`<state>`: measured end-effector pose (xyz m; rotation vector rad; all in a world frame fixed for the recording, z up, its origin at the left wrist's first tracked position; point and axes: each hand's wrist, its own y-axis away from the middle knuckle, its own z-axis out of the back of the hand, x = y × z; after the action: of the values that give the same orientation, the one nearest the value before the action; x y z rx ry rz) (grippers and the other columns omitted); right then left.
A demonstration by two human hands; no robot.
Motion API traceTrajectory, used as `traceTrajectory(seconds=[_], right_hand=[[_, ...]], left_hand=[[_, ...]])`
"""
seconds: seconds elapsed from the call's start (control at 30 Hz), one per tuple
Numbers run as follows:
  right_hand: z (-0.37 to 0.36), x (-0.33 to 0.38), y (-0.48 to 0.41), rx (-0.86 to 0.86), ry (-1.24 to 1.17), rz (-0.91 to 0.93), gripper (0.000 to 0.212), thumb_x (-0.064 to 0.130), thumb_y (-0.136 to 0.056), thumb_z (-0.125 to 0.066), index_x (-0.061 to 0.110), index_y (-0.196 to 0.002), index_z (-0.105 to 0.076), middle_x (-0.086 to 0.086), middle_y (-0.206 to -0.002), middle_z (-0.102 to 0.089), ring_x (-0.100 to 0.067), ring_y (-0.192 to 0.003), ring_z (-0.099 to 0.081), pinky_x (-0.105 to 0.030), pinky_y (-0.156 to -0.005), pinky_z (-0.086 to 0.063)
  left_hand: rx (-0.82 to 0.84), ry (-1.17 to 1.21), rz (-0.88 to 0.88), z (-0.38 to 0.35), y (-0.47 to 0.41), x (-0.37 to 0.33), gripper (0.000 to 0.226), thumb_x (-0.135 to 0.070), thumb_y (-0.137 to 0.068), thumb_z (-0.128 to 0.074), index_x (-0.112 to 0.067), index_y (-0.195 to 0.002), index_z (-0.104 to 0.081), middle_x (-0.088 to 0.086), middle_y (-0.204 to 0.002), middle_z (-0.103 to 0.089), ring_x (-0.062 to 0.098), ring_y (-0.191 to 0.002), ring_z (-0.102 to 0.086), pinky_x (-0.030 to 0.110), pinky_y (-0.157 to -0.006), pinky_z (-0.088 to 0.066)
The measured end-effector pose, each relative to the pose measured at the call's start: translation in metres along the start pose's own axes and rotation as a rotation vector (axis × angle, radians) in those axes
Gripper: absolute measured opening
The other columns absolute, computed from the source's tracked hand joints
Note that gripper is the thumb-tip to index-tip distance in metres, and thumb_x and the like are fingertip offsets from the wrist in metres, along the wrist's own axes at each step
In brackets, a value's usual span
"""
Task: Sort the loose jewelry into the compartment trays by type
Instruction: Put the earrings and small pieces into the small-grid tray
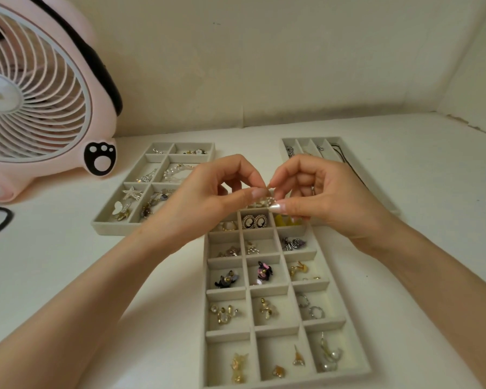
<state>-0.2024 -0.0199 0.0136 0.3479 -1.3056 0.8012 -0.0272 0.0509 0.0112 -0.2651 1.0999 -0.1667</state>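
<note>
White tabletop (68, 276) under a cream wall (292, 66) is serving as the work surface. One small pale jewelry piece (266, 201) is being pinched from both sides: by thumb and forefinger of the left hand (208, 197) and of the right hand (320, 197), other fingers curled. Its exact type cannot be told. It is being held in the air over the far end of the centre tray (205, 304), just above the compartment with the cameo earrings (254, 221).

Most of the centre tray's small compartments are being occupied by earring pairs; its near edge is running close to the bottom of the view. The left tray (104, 223) is lying beyond the left wrist, its near right corner hidden. The right tray (284, 144), with long slots, is partly hidden behind the right hand. Bare tabletop is lying open on both outer sides of the forearms. A pink fan (40, 94) is standing near the left tray's far left corner.
</note>
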Motion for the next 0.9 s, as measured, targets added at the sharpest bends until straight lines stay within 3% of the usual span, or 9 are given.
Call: traceTrajectory(seconds=[0.13, 0.2, 0.3, 0.47, 0.63, 0.77, 0.9], right_hand=[[0.0004, 0.0016, 0.0002, -0.013, -0.001, -0.001, 0.025, -0.006, -0.072, -0.073, 0.013, -0.084, -0.063, 0.001, -0.069, -0.065, -0.010, -0.052, -0.055, -0.019, -0.050, -0.047], [0.0015, 0.0031, 0.0001, -0.027, -0.011, 0.006, 0.024, -0.005, -0.072, -0.073, 0.013, -0.083, -0.062, 0.001, -0.068, -0.065, -0.011, -0.051, -0.054, -0.017, -0.048, -0.044], [0.0030, 0.0038, -0.0005, -0.049, -0.049, -0.003, 0.022, -0.006, -0.072, -0.072, 0.012, -0.080, -0.062, 0.000, -0.068, -0.064, -0.012, -0.051, -0.054, -0.017, -0.046, -0.043], [0.0040, 0.0034, -0.0006, -0.053, -0.079, -0.035, 0.020, -0.004, -0.073, -0.071, 0.013, -0.077, -0.061, -0.002, -0.069, -0.064, -0.012, -0.047, -0.052, -0.017, -0.045, -0.041], [0.0019, 0.0024, -0.0003, 0.000, -0.084, -0.051, 0.022, -0.008, -0.074, -0.069, 0.011, -0.072, -0.059, 0.000, -0.063, -0.061, -0.010, -0.045, -0.051, -0.016, -0.043, -0.040], [0.0007, 0.0021, -0.0002, 0.030, -0.073, -0.042, 0.021, -0.007, -0.073, -0.069, 0.011, -0.072, -0.058, 0.003, -0.061, -0.062, -0.010, -0.047, -0.052, -0.016, -0.044, -0.040], [0.0017, 0.0036, 0.0013, 0.070, -0.067, -0.011, 0.018, 0.002, -0.071, -0.071, 0.012, -0.079, -0.058, -0.001, -0.068, -0.068, -0.012, -0.050, -0.055, -0.018, -0.046, -0.043]], left_hand=[[-0.008, 0.036, 0.017, -0.0001, 0.0000, -0.0013, 0.002, -0.014, -0.085, -0.064, -0.015, -0.085, -0.063, -0.002, -0.080, -0.066, 0.031, -0.079, -0.060, 0.044, -0.075, -0.049], [-0.004, 0.050, 0.023, -0.0007, -0.0001, -0.0023, 0.003, -0.012, -0.085, -0.063, -0.014, -0.086, -0.063, -0.001, -0.081, -0.066, 0.034, -0.084, -0.060, 0.050, -0.081, -0.047], [0.037, 0.072, 0.017, -0.0005, 0.0001, -0.0024, 0.010, -0.008, -0.088, -0.060, -0.016, -0.092, -0.062, -0.004, -0.083, -0.067, 0.024, -0.085, -0.062, 0.044, -0.083, -0.048], [0.097, 0.065, 0.000, -0.0020, 0.0003, -0.0025, 0.026, -0.018, -0.074, -0.068, -0.016, -0.099, -0.059, -0.007, -0.085, -0.064, 0.013, -0.075, -0.053, 0.038, -0.069, -0.043], [0.053, 0.102, 0.009, -0.0033, -0.0001, -0.0014, 0.017, -0.024, -0.072, -0.071, -0.015, -0.084, -0.063, -0.007, -0.075, -0.063, 0.010, -0.069, -0.055, 0.024, -0.062, -0.045], [0.046, 0.138, 0.043, -0.0024, -0.0018, 0.0012, 0.017, -0.023, -0.069, -0.066, -0.013, -0.082, -0.064, -0.005, -0.075, -0.066, 0.012, -0.073, -0.060, 0.026, -0.070, -0.046], [0.079, 0.219, 0.059, -0.0024, -0.0016, 0.0011, 0.014, -0.018, -0.073, -0.063, -0.008, -0.082, -0.063, -0.006, -0.069, -0.067, 0.005, -0.069, -0.062, 0.013, -0.068, -0.046]])
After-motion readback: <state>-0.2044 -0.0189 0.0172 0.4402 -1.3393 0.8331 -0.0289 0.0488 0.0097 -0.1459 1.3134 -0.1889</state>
